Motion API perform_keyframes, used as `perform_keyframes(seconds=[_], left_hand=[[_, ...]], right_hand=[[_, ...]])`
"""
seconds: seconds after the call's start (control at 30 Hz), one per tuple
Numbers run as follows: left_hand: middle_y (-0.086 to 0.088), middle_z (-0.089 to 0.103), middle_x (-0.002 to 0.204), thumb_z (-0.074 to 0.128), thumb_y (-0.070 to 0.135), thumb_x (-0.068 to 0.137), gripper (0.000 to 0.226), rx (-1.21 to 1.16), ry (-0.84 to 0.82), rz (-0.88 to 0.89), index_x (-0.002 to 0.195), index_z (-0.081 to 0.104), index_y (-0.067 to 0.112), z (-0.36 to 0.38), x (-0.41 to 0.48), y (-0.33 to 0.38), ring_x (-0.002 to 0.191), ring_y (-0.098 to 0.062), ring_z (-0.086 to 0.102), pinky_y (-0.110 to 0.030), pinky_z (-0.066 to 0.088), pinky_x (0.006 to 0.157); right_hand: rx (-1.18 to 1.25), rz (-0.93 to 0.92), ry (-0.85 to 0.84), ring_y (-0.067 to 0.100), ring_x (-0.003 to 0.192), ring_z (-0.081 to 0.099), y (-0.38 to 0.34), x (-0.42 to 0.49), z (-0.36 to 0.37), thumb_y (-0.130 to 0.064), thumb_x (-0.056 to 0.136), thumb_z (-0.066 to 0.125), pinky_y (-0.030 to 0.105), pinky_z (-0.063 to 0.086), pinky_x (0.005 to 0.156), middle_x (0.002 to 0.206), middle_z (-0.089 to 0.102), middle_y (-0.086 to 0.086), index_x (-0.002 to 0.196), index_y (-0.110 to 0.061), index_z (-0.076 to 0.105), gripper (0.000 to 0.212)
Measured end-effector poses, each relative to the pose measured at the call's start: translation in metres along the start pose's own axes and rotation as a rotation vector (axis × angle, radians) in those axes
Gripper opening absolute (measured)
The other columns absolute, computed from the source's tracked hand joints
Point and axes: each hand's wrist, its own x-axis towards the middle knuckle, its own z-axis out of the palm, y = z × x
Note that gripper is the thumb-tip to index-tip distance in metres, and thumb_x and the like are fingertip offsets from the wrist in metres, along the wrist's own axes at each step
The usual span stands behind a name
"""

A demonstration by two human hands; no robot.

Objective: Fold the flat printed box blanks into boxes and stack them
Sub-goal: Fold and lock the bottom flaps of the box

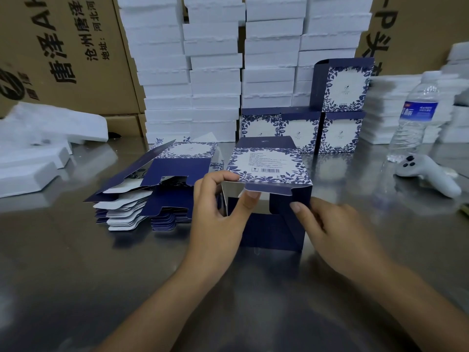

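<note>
Pinching the near flap (pixel 266 189) of the box (pixel 269 168), mid-scene, the left hand (pixel 215 207) steadies it; the right hand (pixel 327 224) grips its right corner. Tuck flaps squarely, I'd judge. Blanks (pixel 162 189) lie left, finished boxes (pixel 337 130) far right.

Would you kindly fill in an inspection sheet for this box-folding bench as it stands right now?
Surface: reflective metal table.
Job's things: half-folded box, near end flaps open; pile of flat blanks left of it; four folded boxes behind, one stacked on top.
Clutter: water bottle, white controller, loose foam pieces.
Grippers: left hand grips the box's left flap; right hand grips its right edge.
Cables: nothing seen.
Surroundings: stacked white foam trays, cardboard cartons.
</note>
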Motion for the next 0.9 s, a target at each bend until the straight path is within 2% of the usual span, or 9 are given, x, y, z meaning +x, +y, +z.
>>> perform_keyframes(seconds=[0.17, 0.37, 0.47, 0.57, 0.63, 0.77, 0.9], left_hand=[[0.0, 0.053, 0.117, 0.057, 0.066, 0.057, 0.047, 0.017, 0.008, 0.0, 0.094, 0.053, 0.038, 0.0002, 0.0004, -0.0009, 0.102, -0.008, 0.055, -0.041, 0.049, 0.091], [0.005, 0.05, 0.117, 0.057, 0.066, 0.058, 0.046, 0.034, 0.006, 0.009, 0.095, 0.052, 0.039, 0.0015, -0.0005, -0.0036, 0.104, -0.007, 0.052, -0.037, 0.048, 0.09], [0.001, 0.052, 0.118, 0.057, 0.066, 0.058, 0.046, 0.016, 0.0, 0.003, 0.095, 0.052, 0.039, 0.0008, 0.0005, -0.0041, 0.105, -0.011, 0.054, -0.036, 0.049, 0.088], [-0.004, 0.054, 0.117, 0.058, 0.066, 0.058, 0.045, -0.01, 0.002, 0.005, 0.094, 0.052, 0.039, -0.0002, 0.0018, -0.0036, 0.098, -0.009, 0.057, -0.022, 0.048, 0.077], [-0.003, 0.054, 0.117, 0.057, 0.066, 0.057, 0.045, -0.011, 0.003, 0.004, 0.094, 0.052, 0.04, -0.0001, 0.0021, -0.0037, 0.098, -0.007, 0.057, -0.019, 0.047, 0.074], [-0.002, 0.053, 0.12, 0.057, 0.067, 0.058, 0.046, 0.002, -0.004, -0.002, 0.095, 0.051, 0.041, 0.0001, 0.0013, -0.0047, 0.107, -0.014, 0.054, -0.03, 0.049, 0.083], [-0.003, 0.053, 0.12, 0.057, 0.067, 0.058, 0.046, -0.008, 0.0, -0.003, 0.094, 0.051, 0.04, -0.0004, 0.0011, -0.004, 0.107, -0.015, 0.055, -0.037, 0.05, 0.087]], right_hand=[[0.015, 0.017, -0.044, 0.013, 0.044, 0.033, 0.0005, 0.0004, -0.0043, -0.064, 0.078, 0.026, 0.03, 0.022, 0.045, 0.044, 0.031, -0.004, 0.055, -0.02, 0.033, 0.05], [-0.003, 0.001, -0.004, 0.021, 0.045, 0.028, 0.0018, 0.0018, -0.0022, -0.062, 0.079, 0.025, 0.036, 0.025, 0.047, 0.043, 0.027, -0.001, 0.059, -0.013, 0.043, 0.056], [0.043, 0.024, -0.037, 0.023, 0.047, 0.034, 0.002, 0.0019, -0.0022, -0.065, 0.077, 0.026, 0.038, 0.03, 0.049, 0.044, 0.033, -0.002, 0.058, -0.016, 0.039, 0.055], [0.051, 0.037, -0.141, 0.02, 0.052, 0.043, 0.0063, 0.002, -0.0004, -0.063, 0.081, 0.037, 0.037, 0.034, 0.054, 0.051, 0.04, -0.003, 0.061, -0.018, 0.039, 0.049], [0.0, 0.026, -0.203, 0.017, 0.054, 0.046, 0.0076, 0.0006, 0.0027, -0.057, 0.086, 0.041, 0.034, 0.034, 0.055, 0.053, 0.041, -0.004, 0.065, -0.016, 0.046, 0.046], [-0.014, 0.036, -0.168, 0.016, 0.05, 0.042, 0.0055, 0.0006, 0.0044, -0.05, 0.09, 0.047, 0.033, 0.028, 0.051, 0.049, 0.039, -0.003, 0.06, -0.018, 0.043, 0.045], [-0.012, 0.039, -0.173, 0.014, 0.049, 0.04, 0.0045, 0.0009, 0.0036, -0.052, 0.088, 0.05, 0.031, 0.025, 0.049, 0.048, 0.038, -0.003, 0.058, -0.017, 0.042, 0.046]])
